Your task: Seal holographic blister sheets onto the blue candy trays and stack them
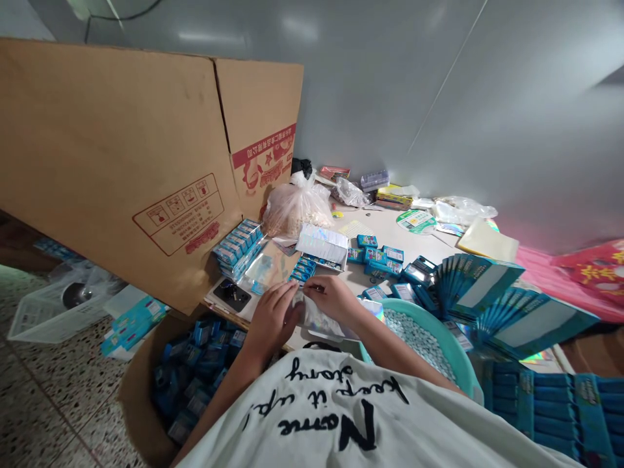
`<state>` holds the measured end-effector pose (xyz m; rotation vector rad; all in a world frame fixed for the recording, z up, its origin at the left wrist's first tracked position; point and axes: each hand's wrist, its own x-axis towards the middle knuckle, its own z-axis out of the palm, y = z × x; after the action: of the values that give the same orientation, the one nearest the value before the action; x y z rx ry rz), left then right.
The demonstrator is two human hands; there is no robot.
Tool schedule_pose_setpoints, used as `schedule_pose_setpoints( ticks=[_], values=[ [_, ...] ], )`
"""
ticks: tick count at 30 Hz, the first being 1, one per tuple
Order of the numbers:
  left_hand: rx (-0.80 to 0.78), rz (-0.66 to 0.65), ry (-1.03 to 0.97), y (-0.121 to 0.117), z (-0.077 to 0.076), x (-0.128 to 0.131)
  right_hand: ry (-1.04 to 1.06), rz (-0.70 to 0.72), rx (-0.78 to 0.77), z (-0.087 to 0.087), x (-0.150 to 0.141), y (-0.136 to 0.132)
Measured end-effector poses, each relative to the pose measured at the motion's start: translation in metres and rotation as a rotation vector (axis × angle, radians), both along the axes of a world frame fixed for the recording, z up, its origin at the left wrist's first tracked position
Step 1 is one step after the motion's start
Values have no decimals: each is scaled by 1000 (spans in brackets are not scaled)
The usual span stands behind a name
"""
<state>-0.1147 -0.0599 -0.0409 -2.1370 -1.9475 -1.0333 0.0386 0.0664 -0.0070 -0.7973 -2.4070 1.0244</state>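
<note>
My left hand (274,313) and my right hand (332,296) are close together over the near edge of the table. The fingers of both are bent inward, and what they pinch is too small or hidden to make out. Below and between them lies a shiny, clear plastic-like sheet or bag (319,316). Just beyond my fingers are small blue packets (303,268) in a row, by an open white display box (322,245). To the right of my right forearm stands a turquoise basin (455,338) holding many small pale pieces (414,335).
A tall cardboard box (121,156) rises at the left; a carton of blue boxes (195,370) stands below. Stacked blue boxes (238,247), a phone (232,294) and a tied plastic bag (297,205) are on the table. Folded blue cartons (480,279) fan out at the right.
</note>
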Motion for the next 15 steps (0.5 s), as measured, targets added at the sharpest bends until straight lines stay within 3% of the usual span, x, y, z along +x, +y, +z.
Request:
schedule_pose_setpoints(
  ticks=[4, 11, 15],
  values=[
    [-39, 84, -223, 1, 7, -1, 26, 56, 21, 2, -2, -2],
    [-187, 57, -531, -3, 15, -11, 51, 219, 162, 9, -7, -7],
    [-119, 45, -503, -8, 19, -15, 82, 247, 227, 10, -9, -8]
  ],
)
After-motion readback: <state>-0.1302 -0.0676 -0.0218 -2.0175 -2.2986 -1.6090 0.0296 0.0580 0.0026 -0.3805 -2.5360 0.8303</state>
